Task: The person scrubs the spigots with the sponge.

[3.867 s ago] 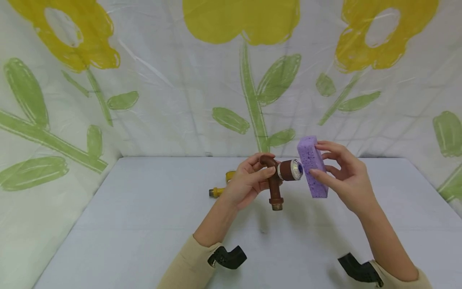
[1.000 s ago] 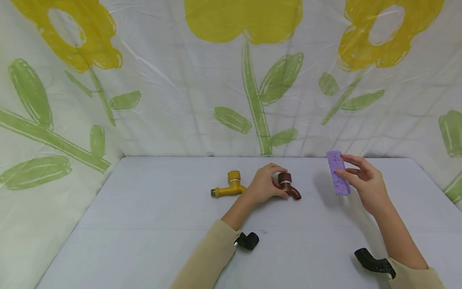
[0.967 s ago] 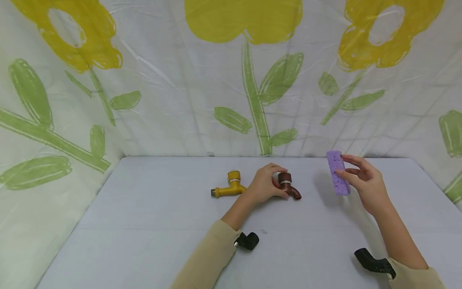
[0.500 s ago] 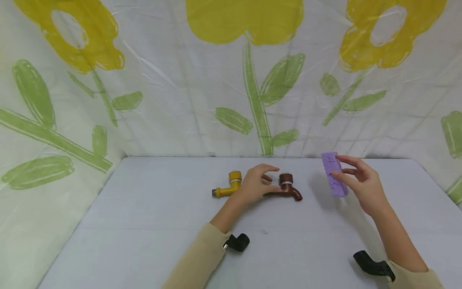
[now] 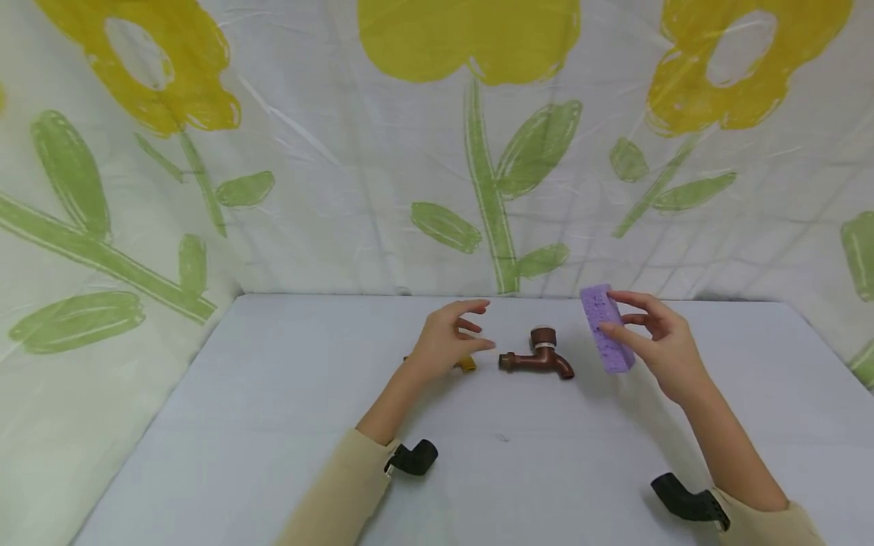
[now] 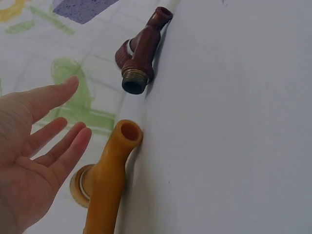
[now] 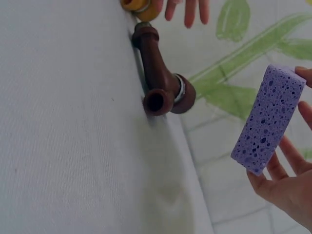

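My right hand (image 5: 665,345) pinches a purple sponge (image 5: 606,327) above the table, just right of the brown faucet (image 5: 536,360). That faucet lies on the table with its knob upward and its spout to the right. My left hand (image 5: 440,340) holds nothing; its fingers are spread apart from the thumb. It hovers over the yellow faucet (image 5: 467,364), hiding most of it in the head view. In the left wrist view the yellow faucet (image 6: 109,175) shows beside the fingers, which look apart from it, with the brown faucet (image 6: 144,53) beyond.
Both faucets lie in a row toward the back of the white table (image 5: 505,478). Behind it hangs a white curtain (image 5: 321,227) printed with yellow flowers and green leaves. A black wrist mount (image 5: 413,457) sits on the left sleeve, another black mount (image 5: 686,500) on the right.
The brown faucet, earlier held up near the sponge, was laid on the table and let go. My left hand has moved left over the yellow faucet; the sponge has shifted slightly left.
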The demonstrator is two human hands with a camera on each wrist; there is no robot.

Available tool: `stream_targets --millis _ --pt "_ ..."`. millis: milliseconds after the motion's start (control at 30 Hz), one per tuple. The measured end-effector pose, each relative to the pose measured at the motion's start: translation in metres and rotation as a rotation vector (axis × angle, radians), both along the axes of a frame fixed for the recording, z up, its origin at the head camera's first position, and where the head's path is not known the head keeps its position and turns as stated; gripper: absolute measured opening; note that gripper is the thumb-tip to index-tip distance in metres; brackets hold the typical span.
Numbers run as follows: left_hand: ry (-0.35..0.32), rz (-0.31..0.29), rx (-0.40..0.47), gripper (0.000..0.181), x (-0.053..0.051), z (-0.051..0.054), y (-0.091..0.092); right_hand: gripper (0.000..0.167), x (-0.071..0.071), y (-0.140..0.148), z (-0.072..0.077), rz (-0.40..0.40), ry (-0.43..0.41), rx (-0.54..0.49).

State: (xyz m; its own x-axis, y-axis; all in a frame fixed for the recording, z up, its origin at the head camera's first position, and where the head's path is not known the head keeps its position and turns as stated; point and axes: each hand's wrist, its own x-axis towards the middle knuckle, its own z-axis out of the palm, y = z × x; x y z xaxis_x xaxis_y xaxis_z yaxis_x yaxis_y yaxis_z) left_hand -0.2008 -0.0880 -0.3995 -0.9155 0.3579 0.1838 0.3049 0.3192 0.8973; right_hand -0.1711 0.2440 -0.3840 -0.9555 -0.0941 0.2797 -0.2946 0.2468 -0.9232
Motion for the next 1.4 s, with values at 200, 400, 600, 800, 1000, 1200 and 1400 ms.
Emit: stream_targets --millis 200,400,600,800,1000,1200,1400 --pt "0.013 0.074 0.026 0.06 0.002 -0.001 -0.021 0.044 -0.002 -0.011 0.003 0.03 0.0 -0.04" --pt "0.029 0.128 0.017 0.054 0.007 -0.001 -0.041 0.042 -0.004 -0.023 0.005 0.054 -0.018 -0.06" --pt "0.041 0.176 -0.035 0.045 0.011 -0.004 -0.06 0.041 -0.007 -0.035 0.006 0.054 -0.014 -0.021" --pt "-0.044 0.179 -0.094 0.04 0.015 -0.01 -0.072 0.041 -0.011 -0.044 0.005 0.065 -0.01 -0.015" --pt "-0.107 0.137 -0.106 0.034 0.016 -0.021 -0.076 0.041 -0.016 -0.056 0.005 0.081 -0.024 -0.022" --pt "-0.104 0.106 -0.162 0.028 0.018 -0.023 -0.077 0.041 -0.019 -0.066 0.006 0.093 -0.037 -0.042" --pt "-0.112 0.091 -0.191 0.023 0.019 -0.023 -0.075 0.041 -0.02 -0.073 0.006 0.107 -0.029 -0.058"
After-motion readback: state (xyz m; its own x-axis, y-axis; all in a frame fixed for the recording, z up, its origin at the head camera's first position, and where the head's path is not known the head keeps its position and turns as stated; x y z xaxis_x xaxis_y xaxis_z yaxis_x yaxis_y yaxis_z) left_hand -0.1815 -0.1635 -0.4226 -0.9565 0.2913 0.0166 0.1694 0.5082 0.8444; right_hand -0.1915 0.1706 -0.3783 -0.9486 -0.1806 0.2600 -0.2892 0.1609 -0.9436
